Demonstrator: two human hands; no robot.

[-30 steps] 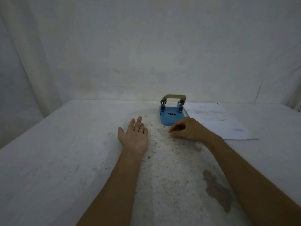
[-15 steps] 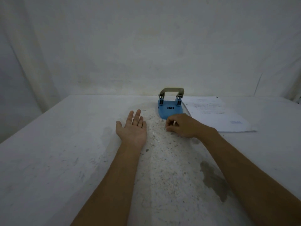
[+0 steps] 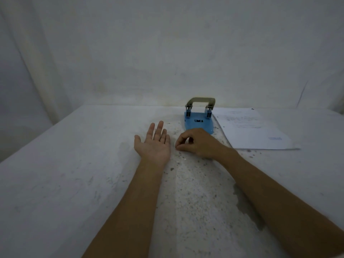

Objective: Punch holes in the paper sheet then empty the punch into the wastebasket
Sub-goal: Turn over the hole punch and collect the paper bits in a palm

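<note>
A blue hole punch [image 3: 199, 121] with a dull metal handle stands at the back of the table, its handle up. The white paper sheet [image 3: 251, 131] lies flat just right of it. My left hand [image 3: 154, 144] rests palm up on the table, fingers apart and holding nothing. My right hand [image 3: 197, 142] sits right beside it, in front of the punch, fingertips pinched together on the table among small white paper dots [image 3: 183, 159]. Whether a dot sits between the fingertips is too small to tell. No wastebasket is in view.
The white speckled table [image 3: 74, 164] has a dark stain [image 3: 247, 209] near my right forearm. Its left edge falls away at the far left. A white cloth backdrop [image 3: 167, 53] hangs behind the table's back edge.
My right hand has slid left toward my left palm, fingertips still pinched. The left hand has stayed palm up. The view has tilted slightly.
</note>
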